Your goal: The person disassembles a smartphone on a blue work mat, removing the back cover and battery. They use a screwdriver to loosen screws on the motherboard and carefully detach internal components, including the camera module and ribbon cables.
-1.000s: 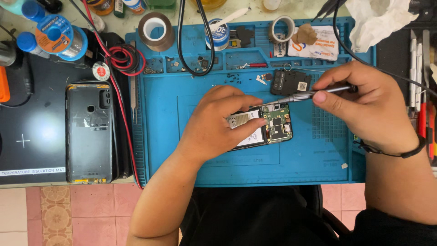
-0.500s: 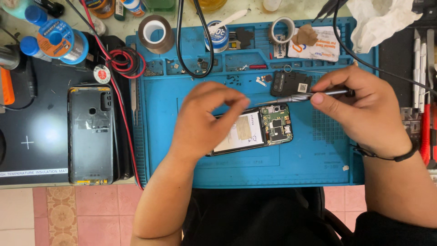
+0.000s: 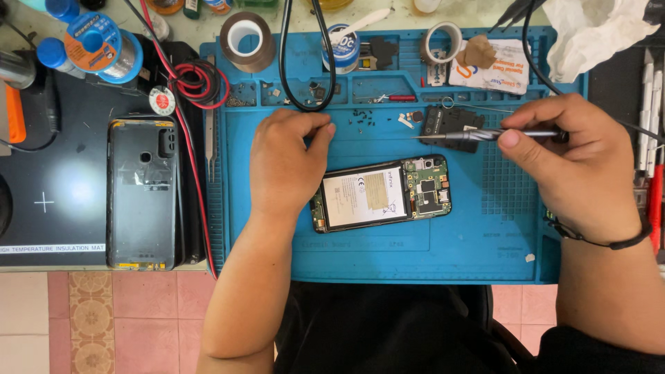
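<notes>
1. My right hand (image 3: 578, 166) pinches a thin screwdriver (image 3: 499, 134). Its tip points left, toward the far edge of the blue mat (image 3: 485, 256).
2. The open phone (image 3: 384, 196) lies in the middle of the mat, long side left to right, below the tip.
3. My left hand (image 3: 285, 163) holds nothing. Its fingers curl down by the phone's left end, so it is nearer.
</notes>
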